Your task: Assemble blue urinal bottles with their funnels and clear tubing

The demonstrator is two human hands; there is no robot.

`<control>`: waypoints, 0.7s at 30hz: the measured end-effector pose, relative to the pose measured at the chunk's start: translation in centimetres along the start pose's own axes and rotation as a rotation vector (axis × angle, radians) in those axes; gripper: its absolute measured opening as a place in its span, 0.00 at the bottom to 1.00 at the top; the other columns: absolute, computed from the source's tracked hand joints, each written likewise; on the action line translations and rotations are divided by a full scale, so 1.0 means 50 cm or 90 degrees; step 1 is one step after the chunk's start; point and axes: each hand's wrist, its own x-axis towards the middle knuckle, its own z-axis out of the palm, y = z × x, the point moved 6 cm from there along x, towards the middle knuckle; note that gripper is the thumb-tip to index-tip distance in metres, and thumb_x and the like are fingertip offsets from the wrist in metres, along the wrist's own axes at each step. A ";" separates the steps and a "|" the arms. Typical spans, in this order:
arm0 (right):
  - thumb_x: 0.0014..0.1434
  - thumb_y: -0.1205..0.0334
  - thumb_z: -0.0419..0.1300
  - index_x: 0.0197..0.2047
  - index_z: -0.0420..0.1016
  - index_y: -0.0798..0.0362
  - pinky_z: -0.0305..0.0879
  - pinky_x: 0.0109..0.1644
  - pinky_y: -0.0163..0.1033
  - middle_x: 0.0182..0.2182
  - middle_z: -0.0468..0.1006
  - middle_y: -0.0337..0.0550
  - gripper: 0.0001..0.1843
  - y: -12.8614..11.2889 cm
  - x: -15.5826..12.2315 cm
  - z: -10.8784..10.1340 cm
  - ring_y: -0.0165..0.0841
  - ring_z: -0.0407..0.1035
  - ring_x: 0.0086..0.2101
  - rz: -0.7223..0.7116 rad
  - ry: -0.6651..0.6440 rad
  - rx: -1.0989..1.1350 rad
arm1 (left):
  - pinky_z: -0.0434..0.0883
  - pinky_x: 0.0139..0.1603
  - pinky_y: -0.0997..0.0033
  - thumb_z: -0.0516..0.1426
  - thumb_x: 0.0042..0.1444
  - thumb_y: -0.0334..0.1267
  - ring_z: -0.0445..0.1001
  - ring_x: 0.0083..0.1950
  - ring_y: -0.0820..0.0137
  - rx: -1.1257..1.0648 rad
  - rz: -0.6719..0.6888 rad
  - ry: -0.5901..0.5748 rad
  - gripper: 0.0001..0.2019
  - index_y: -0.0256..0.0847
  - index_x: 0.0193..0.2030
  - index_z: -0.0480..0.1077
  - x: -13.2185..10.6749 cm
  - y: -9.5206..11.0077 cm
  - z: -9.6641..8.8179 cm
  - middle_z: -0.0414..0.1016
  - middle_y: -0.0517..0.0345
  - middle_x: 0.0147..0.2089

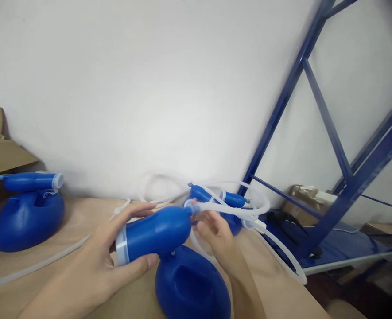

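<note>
Pale, plain wall [149,88] rises behind a tan worktop [74,215], with a blue metal frame [290,86] standing to the right. Above the near middle of that surface, the left hand [106,257] curves around a glossy blue plastic cylinder [159,232] with a translucent collar, while the right hand [217,237] is narrowed around the neck end of a whitish flexible tube [232,208]. Just below sits a rounded blue plastic jug [194,288]. Pulling the tube sideways could loosen it at the neck, and a slack left grip might let the smooth cylinder roll. Loops reaching the worktop's right edge could snag on the frame; room for moving looks more generous upward and leftward, short of another blue jug [28,221].
</note>
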 end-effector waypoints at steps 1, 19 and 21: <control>0.55 0.48 0.74 0.49 0.85 0.47 0.73 0.52 0.48 0.44 0.85 0.46 0.21 0.012 -0.011 -0.015 0.43 0.76 0.45 0.021 -0.017 -0.074 | 0.82 0.49 0.67 0.67 0.55 0.54 0.80 0.60 0.54 0.005 -0.021 -0.004 0.33 0.59 0.67 0.66 -0.004 -0.005 -0.006 0.80 0.58 0.62; 0.56 0.53 0.68 0.50 0.86 0.42 0.70 0.58 0.55 0.49 0.85 0.48 0.17 0.284 -0.238 -0.072 0.53 0.77 0.50 -0.108 0.155 -0.304 | 0.81 0.51 0.51 0.61 0.60 0.46 0.83 0.54 0.51 -0.001 -0.018 0.016 0.15 0.48 0.53 0.72 -0.112 -0.030 0.264 0.82 0.48 0.54; 0.55 0.54 0.70 0.53 0.85 0.42 0.70 0.59 0.58 0.50 0.85 0.50 0.21 0.293 -0.251 -0.056 0.56 0.77 0.51 -0.112 0.154 -0.317 | 0.82 0.49 0.53 0.60 0.61 0.47 0.84 0.53 0.52 0.009 -0.007 0.047 0.14 0.48 0.52 0.71 -0.124 -0.027 0.255 0.82 0.50 0.53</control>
